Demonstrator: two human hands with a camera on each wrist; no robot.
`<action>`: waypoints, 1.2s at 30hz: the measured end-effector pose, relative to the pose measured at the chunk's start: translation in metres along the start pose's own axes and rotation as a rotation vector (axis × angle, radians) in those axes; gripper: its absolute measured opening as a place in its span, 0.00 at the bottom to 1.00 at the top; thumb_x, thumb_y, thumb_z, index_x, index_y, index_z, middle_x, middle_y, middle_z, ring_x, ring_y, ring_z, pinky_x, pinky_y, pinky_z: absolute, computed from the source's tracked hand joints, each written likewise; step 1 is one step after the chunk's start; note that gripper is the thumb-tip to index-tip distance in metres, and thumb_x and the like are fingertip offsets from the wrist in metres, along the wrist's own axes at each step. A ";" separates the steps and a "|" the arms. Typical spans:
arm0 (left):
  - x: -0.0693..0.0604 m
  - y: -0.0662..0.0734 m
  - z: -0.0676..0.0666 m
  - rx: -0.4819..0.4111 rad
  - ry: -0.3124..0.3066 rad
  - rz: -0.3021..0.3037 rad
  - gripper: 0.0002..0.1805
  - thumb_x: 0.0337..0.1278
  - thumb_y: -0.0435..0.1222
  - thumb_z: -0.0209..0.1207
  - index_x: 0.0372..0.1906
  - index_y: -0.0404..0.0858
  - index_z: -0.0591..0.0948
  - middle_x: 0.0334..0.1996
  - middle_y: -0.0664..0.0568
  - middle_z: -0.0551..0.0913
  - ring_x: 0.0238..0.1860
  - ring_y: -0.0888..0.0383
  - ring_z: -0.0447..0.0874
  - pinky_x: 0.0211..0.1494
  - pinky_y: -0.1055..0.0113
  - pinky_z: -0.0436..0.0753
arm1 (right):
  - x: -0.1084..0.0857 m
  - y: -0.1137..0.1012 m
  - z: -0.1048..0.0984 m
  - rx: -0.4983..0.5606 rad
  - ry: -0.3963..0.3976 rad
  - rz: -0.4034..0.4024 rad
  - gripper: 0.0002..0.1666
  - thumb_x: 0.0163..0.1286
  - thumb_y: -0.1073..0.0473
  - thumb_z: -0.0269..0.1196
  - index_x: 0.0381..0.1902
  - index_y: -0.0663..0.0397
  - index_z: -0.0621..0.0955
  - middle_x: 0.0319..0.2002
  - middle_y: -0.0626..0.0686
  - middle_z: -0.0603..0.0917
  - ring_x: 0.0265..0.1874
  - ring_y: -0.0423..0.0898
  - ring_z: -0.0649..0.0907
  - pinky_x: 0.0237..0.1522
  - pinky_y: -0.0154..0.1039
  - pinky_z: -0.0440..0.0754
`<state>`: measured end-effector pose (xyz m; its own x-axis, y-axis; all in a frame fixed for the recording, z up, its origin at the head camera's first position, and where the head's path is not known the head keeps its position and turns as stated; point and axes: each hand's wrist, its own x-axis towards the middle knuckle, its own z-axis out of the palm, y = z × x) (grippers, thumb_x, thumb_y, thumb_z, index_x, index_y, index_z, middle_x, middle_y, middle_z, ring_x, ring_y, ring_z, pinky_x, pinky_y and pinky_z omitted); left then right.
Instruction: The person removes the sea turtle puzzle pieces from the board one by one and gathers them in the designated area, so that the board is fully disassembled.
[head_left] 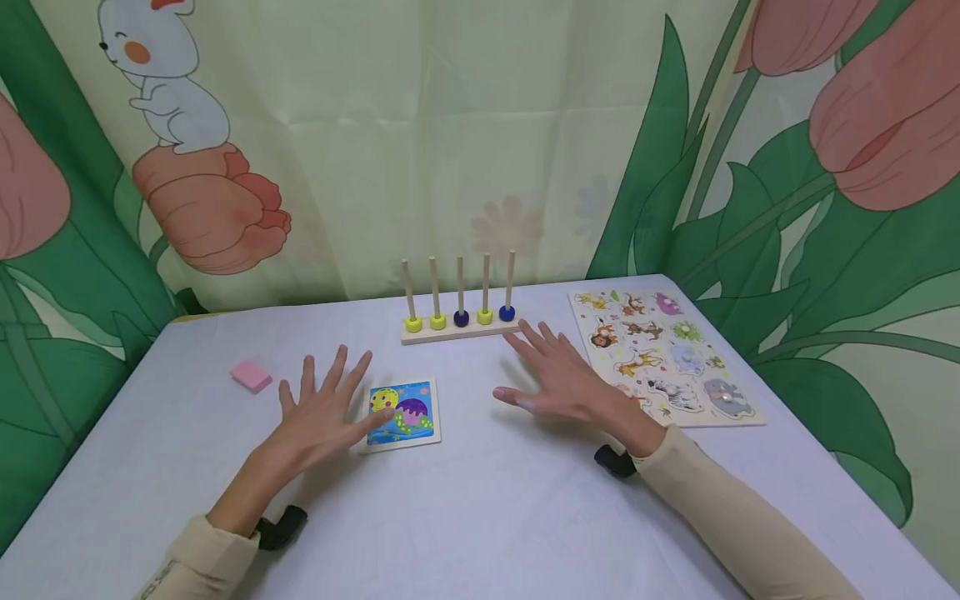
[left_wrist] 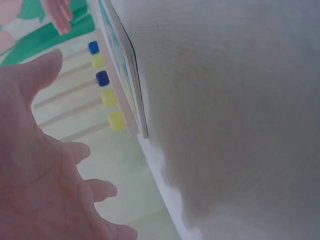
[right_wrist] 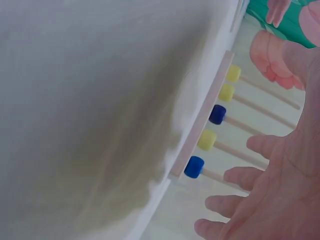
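Note:
My left hand (head_left: pixel 318 421) hovers with fingers spread over the left part of the table, its thumb overlapping the small picture puzzle (head_left: pixel 411 410) in the head view. My right hand (head_left: pixel 557 379) is spread too, between that puzzle and the large animal puzzle board (head_left: pixel 626 367), and holds nothing. Behind both hands stands a wooden peg rack (head_left: pixel 457 332) with several upright pegs, each carrying one yellow or blue bead. In the right wrist view a blue bead (right_wrist: pixel 194 167) sits at the rack's near end, apart from the fingertips (right_wrist: pixel 235 176).
A pink sponge-like block (head_left: pixel 251 376) lies at the left of the white-covered table (head_left: pixel 480 517). A printed curtain (head_left: pixel 360 167) with a rabbit and tulips hangs along the back edge. Each wrist wears a black camera mount (head_left: pixel 282 527).

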<state>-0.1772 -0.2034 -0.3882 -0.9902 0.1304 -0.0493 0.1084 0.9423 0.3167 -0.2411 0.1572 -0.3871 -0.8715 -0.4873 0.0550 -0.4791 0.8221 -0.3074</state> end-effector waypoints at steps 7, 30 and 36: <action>-0.001 -0.003 0.000 -0.001 -0.065 0.020 0.60 0.58 0.73 0.57 0.87 0.47 0.51 0.87 0.32 0.41 0.81 0.14 0.33 0.70 0.11 0.39 | 0.004 -0.007 0.003 -0.019 -0.004 0.001 0.58 0.71 0.20 0.55 0.87 0.39 0.53 0.89 0.56 0.47 0.87 0.65 0.46 0.85 0.69 0.46; 0.000 -0.018 -0.004 0.025 -0.250 0.010 0.64 0.53 0.72 0.63 0.86 0.41 0.53 0.85 0.28 0.40 0.80 0.14 0.31 0.70 0.11 0.37 | 0.022 -0.036 0.012 -0.001 -0.027 -0.059 0.57 0.69 0.20 0.57 0.87 0.37 0.56 0.88 0.54 0.52 0.87 0.62 0.53 0.85 0.65 0.51; -0.001 -0.021 -0.003 0.023 -0.263 0.007 0.65 0.51 0.75 0.61 0.86 0.41 0.55 0.86 0.29 0.41 0.80 0.14 0.32 0.70 0.11 0.36 | 0.026 -0.044 0.015 0.001 -0.025 -0.097 0.56 0.70 0.22 0.58 0.86 0.40 0.59 0.87 0.55 0.57 0.86 0.63 0.56 0.84 0.65 0.55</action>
<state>-0.1788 -0.2245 -0.3925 -0.9330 0.2099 -0.2923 0.1202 0.9474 0.2967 -0.2413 0.1043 -0.3865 -0.8183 -0.5717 0.0604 -0.5608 0.7708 -0.3023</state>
